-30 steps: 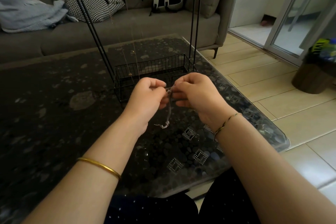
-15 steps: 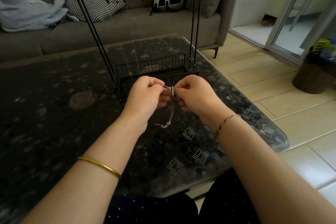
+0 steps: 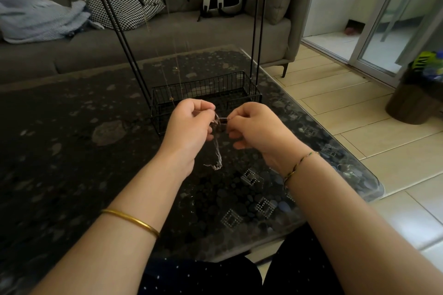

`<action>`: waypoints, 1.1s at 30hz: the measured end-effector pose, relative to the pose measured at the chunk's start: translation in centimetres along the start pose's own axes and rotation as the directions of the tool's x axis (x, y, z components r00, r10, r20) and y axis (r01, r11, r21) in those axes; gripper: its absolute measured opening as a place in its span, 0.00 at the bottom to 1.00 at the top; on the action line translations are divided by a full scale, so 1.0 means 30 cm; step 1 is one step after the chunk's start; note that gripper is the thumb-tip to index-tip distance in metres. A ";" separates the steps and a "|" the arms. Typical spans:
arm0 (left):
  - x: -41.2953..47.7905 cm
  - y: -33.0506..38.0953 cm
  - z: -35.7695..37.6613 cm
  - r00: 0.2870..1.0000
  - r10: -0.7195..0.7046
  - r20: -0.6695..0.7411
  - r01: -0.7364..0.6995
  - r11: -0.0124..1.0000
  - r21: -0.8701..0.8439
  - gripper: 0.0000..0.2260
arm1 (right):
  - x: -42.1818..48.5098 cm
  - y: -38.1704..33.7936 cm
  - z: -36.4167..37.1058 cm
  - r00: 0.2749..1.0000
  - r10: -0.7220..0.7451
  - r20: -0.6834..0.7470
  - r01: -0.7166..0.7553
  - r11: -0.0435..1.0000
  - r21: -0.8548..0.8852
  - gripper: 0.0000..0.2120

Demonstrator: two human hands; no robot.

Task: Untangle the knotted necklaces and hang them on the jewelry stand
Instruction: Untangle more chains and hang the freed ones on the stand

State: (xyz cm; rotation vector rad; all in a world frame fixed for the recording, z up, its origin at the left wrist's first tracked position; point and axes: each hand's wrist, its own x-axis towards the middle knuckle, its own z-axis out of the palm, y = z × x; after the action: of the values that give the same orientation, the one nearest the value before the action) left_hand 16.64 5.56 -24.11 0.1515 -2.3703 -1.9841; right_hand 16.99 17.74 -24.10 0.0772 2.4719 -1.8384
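A thin silver necklace hangs tangled between my hands, its loose end dangling just above the table. My left hand pinches the knot at its top. My right hand pinches a short strand pulled sideways from that knot. Right behind my hands stands the black wire jewelry stand, with a mesh basket at its base and a top bar with hooks. A fine gold chain hangs from the bar down toward the basket.
The dark patterned glass table ends at a rounded corner on the right. Behind it is a grey sofa with a checked cushion, a blue cloth and a backpack. Tiled floor and a dark pot lie to the right.
My hands have drawn slightly apart, stretching a short strand of the silver necklace between them. The dangling end still hangs at about the same height.
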 end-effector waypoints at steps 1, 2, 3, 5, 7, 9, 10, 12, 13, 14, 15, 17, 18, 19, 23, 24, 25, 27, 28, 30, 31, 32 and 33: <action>0.001 -0.001 0.000 1.000 -0.011 0.006 0.011 1.000 0.010 0.07 | 0.002 0.001 0.000 1.000 0.006 -0.015 -0.005 0.999 0.032 0.06; 0.001 -0.002 0.001 1.000 -0.018 0.014 0.018 1.000 0.026 0.06 | 0.004 0.002 0.001 1.000 0.015 -0.020 -0.013 0.997 0.078 0.06; 0.002 -0.004 0.002 0.999 -0.023 0.023 0.022 0.999 0.041 0.06 | 0.006 0.003 0.002 1.000 0.027 -0.014 -0.025 0.991 0.133 0.06; 0.002 -0.006 0.004 0.999 -0.029 0.042 0.027 0.998 0.062 0.05 | 0.006 0.002 0.004 0.999 0.046 -0.001 -0.045 0.977 0.210 0.06; 0.000 -0.005 0.005 0.997 -0.038 0.061 0.033 0.997 0.076 0.05 | 0.004 0.002 0.004 0.999 0.049 -0.011 -0.045 0.972 0.231 0.05; 0.001 -0.005 0.005 0.997 -0.041 0.070 0.035 0.996 0.085 0.04 | 0.004 0.003 0.004 0.999 0.046 -0.027 -0.039 0.972 0.231 0.04; 0.001 -0.005 0.005 0.997 -0.040 0.070 0.034 0.996 0.086 0.05 | 0.004 0.004 0.005 0.998 0.045 -0.039 -0.035 0.974 0.224 0.04; 0.003 -0.008 0.005 0.997 -0.029 0.073 0.022 0.995 0.097 0.05 | 0.007 0.005 0.006 0.997 0.046 -0.061 -0.032 0.975 0.220 0.05; 0.004 -0.010 0.006 0.996 -0.022 0.081 0.013 0.994 0.109 0.05 | 0.008 0.005 0.005 0.997 0.050 -0.064 -0.034 0.974 0.225 0.05; 0.003 -0.011 0.007 0.996 -0.014 0.090 0.003 0.993 0.120 0.05 | 0.008 0.005 0.005 0.997 0.052 -0.059 -0.037 0.972 0.234 0.05; 0.001 -0.013 0.008 0.995 -0.005 0.097 -0.008 0.992 0.129 0.06 | 0.007 0.005 0.004 0.997 0.051 -0.050 -0.038 0.969 0.243 0.05; -0.001 -0.016 0.005 0.994 0.011 0.110 -0.025 0.990 0.136 0.07 | 0.003 0.004 0.003 0.999 0.041 -0.029 -0.032 0.966 0.258 0.05; -0.002 -0.016 0.004 0.992 0.010 0.122 -0.026 0.991 0.128 0.07 | 0.002 0.003 0.002 0.999 0.034 -0.025 -0.026 0.966 0.257 0.05; -0.004 -0.014 0.003 0.990 0.004 0.138 -0.020 0.993 0.115 0.08 | 0.001 0.003 0.001 0.999 0.027 -0.028 -0.019 0.967 0.254 0.05; -0.007 -0.006 0.003 0.985 -0.054 0.162 0.051 0.998 0.022 0.07 | 0.001 0.001 -0.007 0.999 0.010 -0.054 0.004 0.967 0.253 0.05; -0.008 -0.008 0.002 0.984 -0.049 0.172 0.047 0.999 0.012 0.05 | 0.000 0.000 -0.008 0.998 0.007 -0.060 0.008 0.969 0.247 0.05; -0.009 -0.010 0.001 0.983 -0.030 0.183 0.025 0.999 0.029 0.04 | -0.001 -0.002 -0.008 0.998 -0.001 -0.067 0.017 0.971 0.240 0.04; -0.011 -0.016 0.001 0.979 0.006 0.204 -0.023 0.996 0.081 0.07 | -0.003 -0.004 -0.008 0.997 -0.018 -0.081 0.036 0.973 0.229 0.04; -0.015 -0.015 0.001 0.980 0.019 0.200 -0.040 0.994 0.102 0.08 | -0.003 -0.005 -0.008 0.996 -0.022 -0.091 0.042 0.974 0.221 0.04; -0.017 -0.012 0.000 0.982 0.050 0.181 -0.075 0.988 0.136 0.07 | -0.003 -0.006 -0.009 0.993 -0.023 -0.112 0.044 0.981 0.191 0.04; -0.017 -0.012 -0.001 0.982 0.065 0.176 -0.094 0.983 0.158 0.07 | -0.003 -0.007 -0.009 0.992 -0.025 -0.123 0.046 0.984 0.171 0.04; -0.017 -0.012 -0.001 0.980 0.081 0.180 -0.114 0.976 0.184 0.07 | -0.002 -0.007 -0.010 0.990 -0.029 -0.137 0.049 0.988 0.146 0.04; -0.017 -0.013 -0.003 0.978 0.093 0.185 -0.132 0.969 0.211 0.07 | -0.001 -0.007 -0.012 0.988 -0.033 -0.153 0.051 0.992 0.116 0.05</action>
State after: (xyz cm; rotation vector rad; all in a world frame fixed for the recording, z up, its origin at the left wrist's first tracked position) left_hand 17.16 5.46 -24.47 -0.1538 -2.6387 -1.7452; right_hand 17.00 18.01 -23.80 0.1767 2.4745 -2.0703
